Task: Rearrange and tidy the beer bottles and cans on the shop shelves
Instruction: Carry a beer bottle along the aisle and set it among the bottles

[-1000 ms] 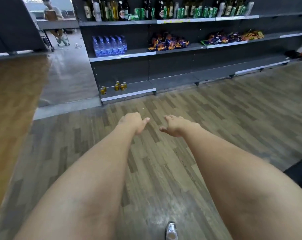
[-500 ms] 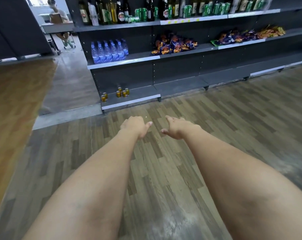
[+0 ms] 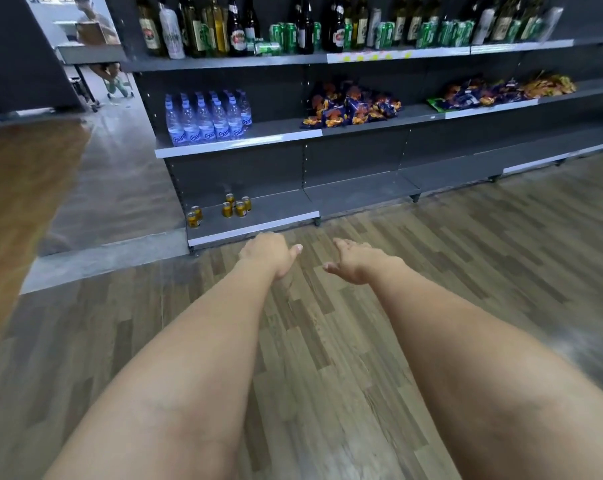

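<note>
Since the earlier frames the shelving sits larger and nearer in the head view, and the top shelf [image 3: 224,62] with its stock fills more of the upper edge; the person is closing on the unit. Both arms remain stretched forward over the wooden floor [image 3: 327,341].

The left hand [image 3: 267,252] is loosely curled with the thumb out and holds nothing. The right hand [image 3: 357,261] is relaxed, fingers loosely bent, also holding nothing. The two hands sit near each other, not touching.

The beer bottles [image 3: 236,29] and green cans [image 3: 288,36] stand mixed on the top shelf; one green can [image 3: 267,48] lies on its side among them. A few gold cans [image 3: 236,206] stand on the bottom shelf [image 3: 258,228], just beyond the hands.

Judgement: no item is handled yet; the approach phase is under way, and tidying has not begun.
</note>
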The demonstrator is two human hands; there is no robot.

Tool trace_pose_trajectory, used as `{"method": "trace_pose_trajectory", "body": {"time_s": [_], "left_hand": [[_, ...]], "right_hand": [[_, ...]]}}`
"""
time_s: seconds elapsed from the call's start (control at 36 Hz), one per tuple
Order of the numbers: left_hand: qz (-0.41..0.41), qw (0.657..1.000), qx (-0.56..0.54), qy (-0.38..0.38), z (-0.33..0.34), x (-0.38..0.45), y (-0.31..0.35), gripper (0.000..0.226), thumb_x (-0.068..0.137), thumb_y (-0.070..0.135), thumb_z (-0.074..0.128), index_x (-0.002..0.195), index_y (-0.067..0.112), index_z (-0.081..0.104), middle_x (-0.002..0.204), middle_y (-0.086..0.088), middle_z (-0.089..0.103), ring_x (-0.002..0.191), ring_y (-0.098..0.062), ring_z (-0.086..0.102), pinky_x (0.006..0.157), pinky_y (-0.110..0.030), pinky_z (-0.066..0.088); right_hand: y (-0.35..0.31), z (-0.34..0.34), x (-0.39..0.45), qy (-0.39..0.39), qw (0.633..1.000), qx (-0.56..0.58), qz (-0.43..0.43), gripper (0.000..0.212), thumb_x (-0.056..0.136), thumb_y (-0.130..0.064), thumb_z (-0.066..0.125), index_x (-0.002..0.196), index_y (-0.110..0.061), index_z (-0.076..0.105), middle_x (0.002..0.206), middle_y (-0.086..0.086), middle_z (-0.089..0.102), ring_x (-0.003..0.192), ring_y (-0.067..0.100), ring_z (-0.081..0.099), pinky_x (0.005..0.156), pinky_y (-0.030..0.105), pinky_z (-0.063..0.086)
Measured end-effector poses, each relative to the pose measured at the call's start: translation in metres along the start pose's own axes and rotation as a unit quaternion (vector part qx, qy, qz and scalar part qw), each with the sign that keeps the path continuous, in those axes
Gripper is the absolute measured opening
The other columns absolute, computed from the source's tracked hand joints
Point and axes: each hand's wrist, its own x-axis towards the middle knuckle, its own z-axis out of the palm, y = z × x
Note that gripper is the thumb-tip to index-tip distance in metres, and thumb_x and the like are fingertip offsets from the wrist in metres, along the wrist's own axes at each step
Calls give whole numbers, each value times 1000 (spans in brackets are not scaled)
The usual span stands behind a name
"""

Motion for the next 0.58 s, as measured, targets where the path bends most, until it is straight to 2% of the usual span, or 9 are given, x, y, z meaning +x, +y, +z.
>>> {"method": "trace_pose_trajectory", "body": {"time_s": [0.25,0.39,0.58], "left_hand": [[40,999,14,20,-25,123,-17,61,99,52,32,137,7,46,140,-13,47,128,-30,44,102,-42,40],[34,999,13,13,-28,189,-17,60,98,53,33,134,8,48,136,-12,51,122,-30,49,97,-42,42],[14,1000,-12,6,-40,283,-3,60,99,51,32,140,8,41,145,-13,42,131,-31,42,102,-42,37]], "right_hand": [[-12,-44,110,0,1000,-3,6,73,98,-54,37,154,-16,9,161,3,13,145,31,17,116,48,22],[-3,-63,175,-2,1000,0,5,72,98,-53,37,154,-16,11,160,5,16,145,30,18,116,46,23],[12,-93,276,-8,1000,-6,-8,68,99,-50,40,152,-15,17,158,9,23,143,31,27,115,44,26]]}}
